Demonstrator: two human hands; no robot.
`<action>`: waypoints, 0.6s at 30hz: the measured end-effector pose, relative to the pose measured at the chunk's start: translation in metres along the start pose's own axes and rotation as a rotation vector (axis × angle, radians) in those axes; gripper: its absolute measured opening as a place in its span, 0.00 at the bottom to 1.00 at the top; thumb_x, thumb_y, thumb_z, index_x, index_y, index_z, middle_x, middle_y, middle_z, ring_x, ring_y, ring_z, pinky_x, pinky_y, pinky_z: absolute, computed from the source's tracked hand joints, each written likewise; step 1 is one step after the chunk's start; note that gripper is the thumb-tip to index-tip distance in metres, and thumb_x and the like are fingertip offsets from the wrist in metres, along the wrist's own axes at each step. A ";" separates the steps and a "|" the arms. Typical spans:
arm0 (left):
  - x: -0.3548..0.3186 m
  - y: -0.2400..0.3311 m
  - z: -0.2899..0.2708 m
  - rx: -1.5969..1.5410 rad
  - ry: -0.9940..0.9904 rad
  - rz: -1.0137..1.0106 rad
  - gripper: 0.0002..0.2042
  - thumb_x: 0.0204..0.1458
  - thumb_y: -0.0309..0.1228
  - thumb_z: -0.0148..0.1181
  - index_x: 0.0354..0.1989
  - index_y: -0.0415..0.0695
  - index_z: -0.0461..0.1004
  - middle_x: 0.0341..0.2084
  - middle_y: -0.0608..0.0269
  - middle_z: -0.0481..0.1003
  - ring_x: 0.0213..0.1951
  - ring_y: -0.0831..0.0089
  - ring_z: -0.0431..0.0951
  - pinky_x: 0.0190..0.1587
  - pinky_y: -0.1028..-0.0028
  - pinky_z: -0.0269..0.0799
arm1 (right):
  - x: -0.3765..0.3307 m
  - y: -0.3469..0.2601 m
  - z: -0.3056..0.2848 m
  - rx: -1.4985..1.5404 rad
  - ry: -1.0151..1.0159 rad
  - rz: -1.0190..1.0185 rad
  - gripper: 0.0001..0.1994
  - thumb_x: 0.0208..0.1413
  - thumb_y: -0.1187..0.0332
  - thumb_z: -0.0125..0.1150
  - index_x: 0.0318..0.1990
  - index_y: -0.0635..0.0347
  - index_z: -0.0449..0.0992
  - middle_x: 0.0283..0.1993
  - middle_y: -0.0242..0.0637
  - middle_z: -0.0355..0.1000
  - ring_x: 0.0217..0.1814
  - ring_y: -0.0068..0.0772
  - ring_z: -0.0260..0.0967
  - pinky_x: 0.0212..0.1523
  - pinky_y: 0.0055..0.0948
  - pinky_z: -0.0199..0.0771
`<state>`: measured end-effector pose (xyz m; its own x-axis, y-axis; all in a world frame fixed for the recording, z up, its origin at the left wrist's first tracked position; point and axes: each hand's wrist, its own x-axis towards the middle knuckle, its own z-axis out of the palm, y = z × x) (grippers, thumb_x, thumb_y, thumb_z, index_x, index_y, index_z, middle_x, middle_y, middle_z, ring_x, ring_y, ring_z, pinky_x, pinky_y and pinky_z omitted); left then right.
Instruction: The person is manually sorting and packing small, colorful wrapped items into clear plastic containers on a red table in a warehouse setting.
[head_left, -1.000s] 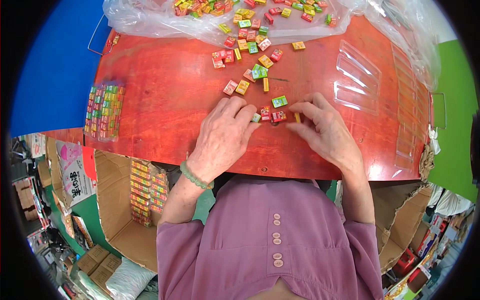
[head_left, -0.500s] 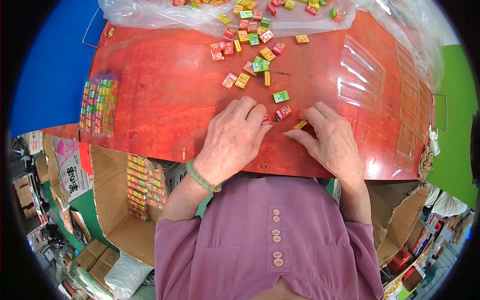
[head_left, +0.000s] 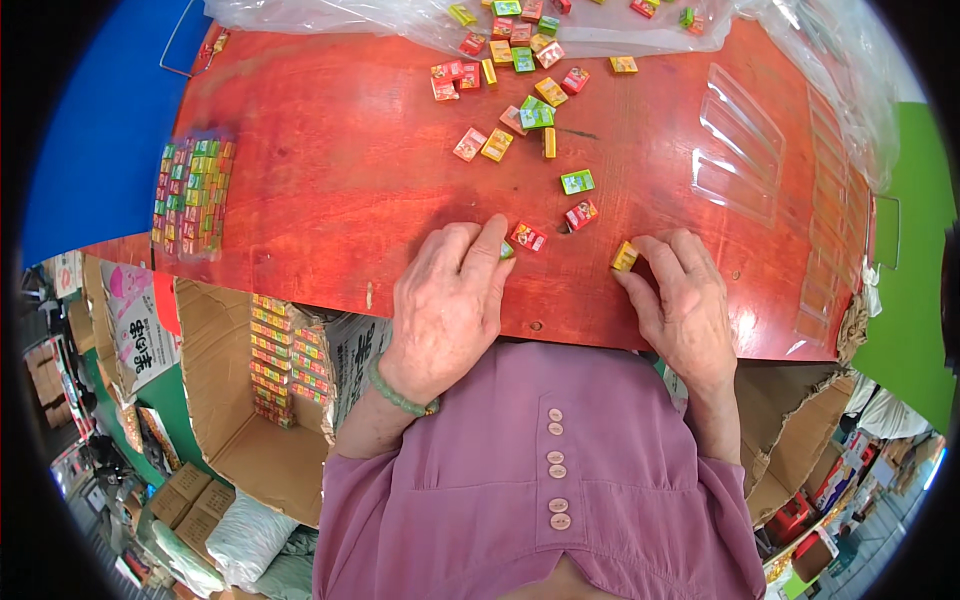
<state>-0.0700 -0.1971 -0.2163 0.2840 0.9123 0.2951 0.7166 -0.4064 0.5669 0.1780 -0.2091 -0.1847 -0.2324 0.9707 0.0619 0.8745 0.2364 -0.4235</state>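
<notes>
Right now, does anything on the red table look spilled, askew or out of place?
Yes: small coloured boxes lie scattered at all angles across the red table, spilling from the clear plastic bag at the far edge. By contrast, the wrapped block of boxes on the left is neatly packed.

- You had bright, even light on the red table (head_left: 330, 190), with glare on the clear trays (head_left: 740, 150) at its right.
- Its edges bowed; the packed stack (head_left: 192, 195) at its left blurred.
</notes>
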 end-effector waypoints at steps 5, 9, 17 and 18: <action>0.001 -0.001 -0.001 0.055 -0.046 -0.032 0.22 0.51 0.31 0.74 0.53 0.36 0.76 0.37 0.54 0.74 0.38 0.56 0.78 0.39 0.61 0.78 | 0.015 -0.013 0.011 -0.031 0.032 -0.007 0.16 0.53 0.69 0.73 0.47 0.65 0.78 0.42 0.44 0.72 0.46 0.49 0.73 0.47 0.43 0.75; 0.003 -0.003 -0.003 0.042 -0.032 -0.050 0.25 0.50 0.38 0.75 0.53 0.36 0.75 0.38 0.53 0.74 0.39 0.55 0.79 0.39 0.61 0.79 | 0.024 -0.019 0.020 0.013 0.092 0.014 0.20 0.54 0.66 0.74 0.51 0.64 0.76 0.43 0.45 0.71 0.44 0.51 0.74 0.44 0.44 0.77; 0.012 0.003 0.010 -0.017 -0.010 -0.016 0.25 0.48 0.33 0.76 0.53 0.37 0.77 0.40 0.54 0.74 0.36 0.56 0.80 0.35 0.61 0.79 | 0.031 -0.030 0.035 0.143 0.091 0.163 0.21 0.56 0.65 0.74 0.52 0.64 0.74 0.44 0.46 0.70 0.38 0.51 0.76 0.35 0.44 0.78; 0.014 0.004 0.010 -0.040 -0.015 -0.018 0.24 0.48 0.32 0.76 0.53 0.37 0.77 0.40 0.54 0.74 0.36 0.56 0.80 0.36 0.61 0.79 | 0.032 -0.031 0.035 0.139 0.075 0.177 0.20 0.56 0.65 0.74 0.52 0.64 0.75 0.44 0.46 0.70 0.38 0.50 0.76 0.35 0.44 0.78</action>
<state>-0.0564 -0.1855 -0.2176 0.2811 0.9202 0.2725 0.6961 -0.3910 0.6022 0.1286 -0.1866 -0.2018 -0.0435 0.9982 0.0405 0.8306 0.0587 -0.5538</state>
